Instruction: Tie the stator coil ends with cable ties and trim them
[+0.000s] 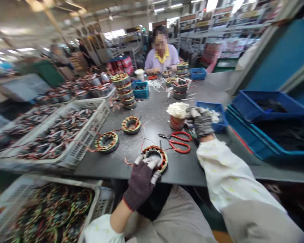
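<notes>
My left hand (pixel 143 177), in a dark glove with pale fingertips, grips the near left side of a copper-wound ring (pixel 163 158) at the table's front edge. My right hand (pixel 200 121), in a grey glove, is at the right side of a red-brown cup (pixel 177 123) packed with white pieces (pixel 177 109). Its fingertips are blurred, so what they hold cannot be made out. Red-handled scissors (pixel 180 141) lie between the hands. Two more wound rings, one (pixel 131 125) farther back and one (pixel 107 141) to the left, rest on the table.
A blue bin (pixel 224 118) stands right of the cup, with larger blue trays (pixel 273 135) beyond. Stacked rings (pixel 124 89) and a teal bin (pixel 141 94) stand farther back. Crates (pixel 97 118) of parts line the left. A person (pixel 163 57) sits across the table (pixel 152 116).
</notes>
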